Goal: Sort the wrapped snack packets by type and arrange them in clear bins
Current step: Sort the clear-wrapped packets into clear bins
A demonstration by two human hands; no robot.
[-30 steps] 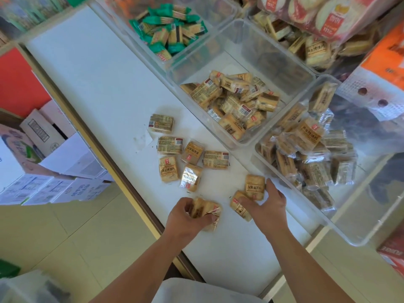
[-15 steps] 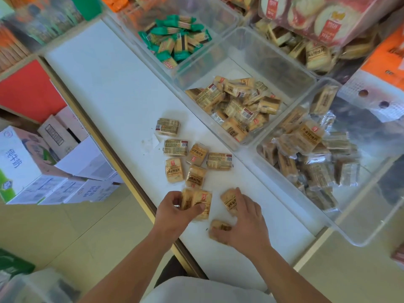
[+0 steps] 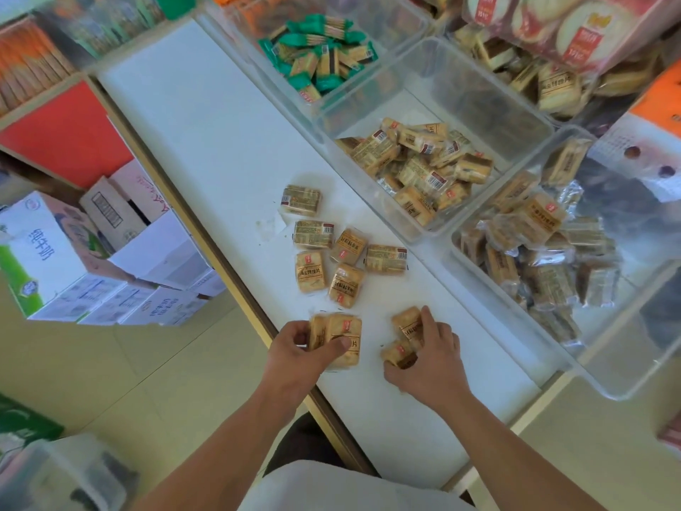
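Observation:
Several tan wrapped snack packets (image 3: 346, 285) lie loose on the white shelf top (image 3: 206, 134). My left hand (image 3: 298, 350) grips a small stack of these packets (image 3: 341, 339) near the front edge. To its right, my right hand (image 3: 427, 359) is closed over two more packets (image 3: 403, 335) resting on the shelf. Three clear bins stand along the back: one with green-wrapped packets (image 3: 317, 57), a middle bin (image 3: 490, 94) with tan packets, and a right bin (image 3: 608, 366) with darker clear-wrapped packets.
Cardboard cartons (image 3: 92, 252) sit on the floor to the left, below the shelf's wooden edge (image 3: 206, 237). Bagged round cakes (image 3: 552, 27) hang at the back right. An orange and white package (image 3: 656, 134) overlaps the right bin. A clear plastic tub (image 3: 55, 473) is at lower left.
My right hand dragged its two packets leftward along the shelf, closer to my left hand, then settled over them. My left hand kept hold of its stack.

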